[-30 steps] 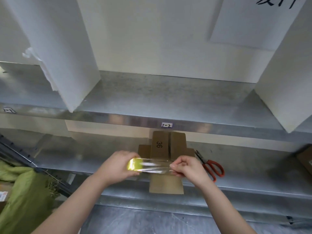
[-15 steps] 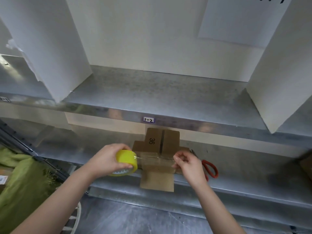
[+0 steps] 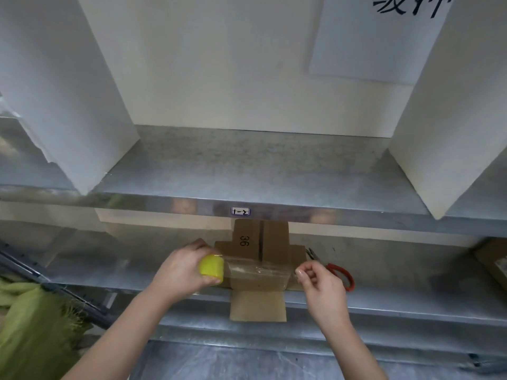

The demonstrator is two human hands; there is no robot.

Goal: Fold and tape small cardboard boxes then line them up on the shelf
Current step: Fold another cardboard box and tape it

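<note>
Tape strip [image 3: 258,267] is down on the box [image 3: 258,281] now; a second ago it was stretched in the air between the hands. The hands have moved apart to the box's two sides.

Hidden or unclear:
- The strip is clear film and shows only as glare across the box top. Its right end is hard to trace.
- The far flaps of the box, one printed "36", run under the upper shelf [image 3: 247,171], whose front edge cuts them off.
- Most of the tape roll [image 3: 211,266] is covered by the fingers, leaving only a yellow face visible.
- The scissors [image 3: 341,272] show red handles, partly behind the right hand. The blades are dim.
- A second brown box [image 3: 492,259] is cut off at the right frame edge.
- The paper sign [image 3: 384,37] at top right has its writing cropped.
- The green cloth [image 3: 33,319] at lower left runs out of frame.

Grip:
- The left hand [image 3: 181,272] is wrapped around the roll at the box's left side.
- The right hand [image 3: 321,286] has curled fingers, with thumb and forefinger pinching the strip end at the box's right edge.

The box sits on the lower shelf [image 3: 109,270], and its near flap hangs over the front lip.

Count: 2 hands, 1 roll, 1 strip, 1 box in work plus 1 partial, 1 scissors, 2 shelves, 2 white dividers (left [image 3: 68,91], right [image 3: 452,119]), 1 label [image 3: 240,211] on the upper shelf edge.
</note>
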